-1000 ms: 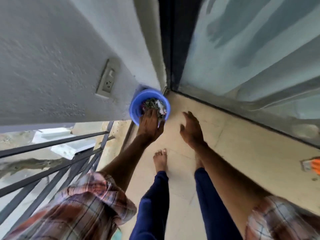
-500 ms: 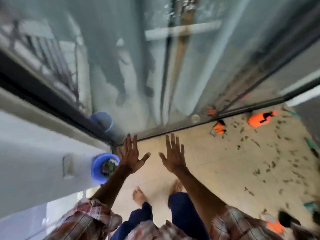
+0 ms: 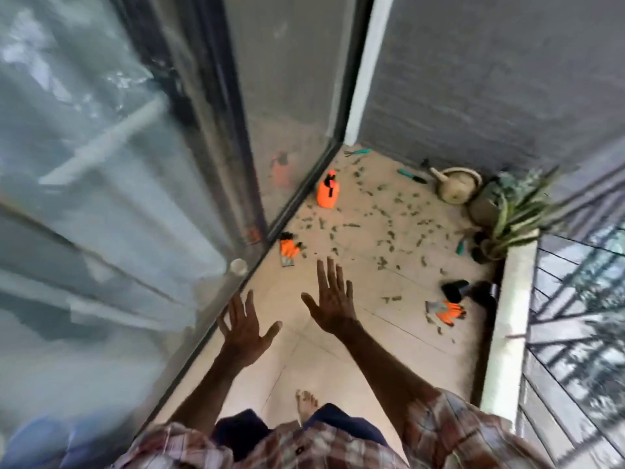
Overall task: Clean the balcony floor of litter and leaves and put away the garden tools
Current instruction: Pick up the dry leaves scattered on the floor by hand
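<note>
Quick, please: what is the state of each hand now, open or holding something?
Left hand: open, fingers spread, holding nothing.
Right hand: open, fingers spread, holding nothing.

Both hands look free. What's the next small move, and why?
Probably step forward and lower the right hand to the orange glove by the glass door: it lies nearest, the left hand is empty too, and leaves litter the floor beyond.

A glass sliding door point(image 3: 101, 164) lines the left, a grey wall point(image 3: 490, 79) stands ahead, a potted plant point(image 3: 517, 206) sits beside the railing point(image 3: 575, 299)
</note>
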